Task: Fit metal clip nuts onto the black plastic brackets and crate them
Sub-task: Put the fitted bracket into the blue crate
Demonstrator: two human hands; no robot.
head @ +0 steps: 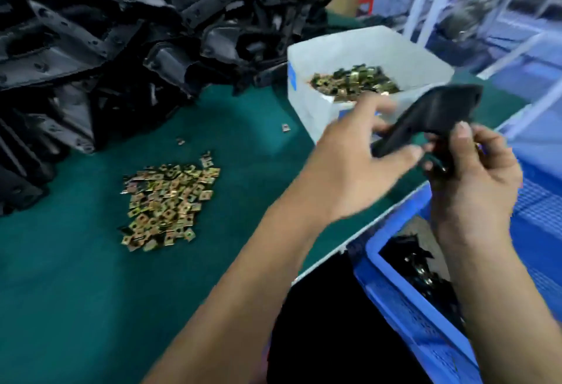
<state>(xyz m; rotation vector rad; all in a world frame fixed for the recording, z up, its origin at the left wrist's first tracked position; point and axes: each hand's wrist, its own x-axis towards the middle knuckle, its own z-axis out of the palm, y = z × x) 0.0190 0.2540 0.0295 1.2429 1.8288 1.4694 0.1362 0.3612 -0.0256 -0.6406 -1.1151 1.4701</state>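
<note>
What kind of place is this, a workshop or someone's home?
Most likely a factory assembly bench. A big heap of black plastic brackets lies on the green table, metal clip nuts sit loose in a pile, and a blue crate beside the table holds black parts.

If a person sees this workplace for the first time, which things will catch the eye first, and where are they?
First the two hands at centre right: the left hand and the right hand both grip one black bracket above the table edge. Next the loose heap of brassy clip nuts on the green table, with more in the white box behind. A big pile of black brackets fills the upper left, and a blue crate sits lower right.
</note>
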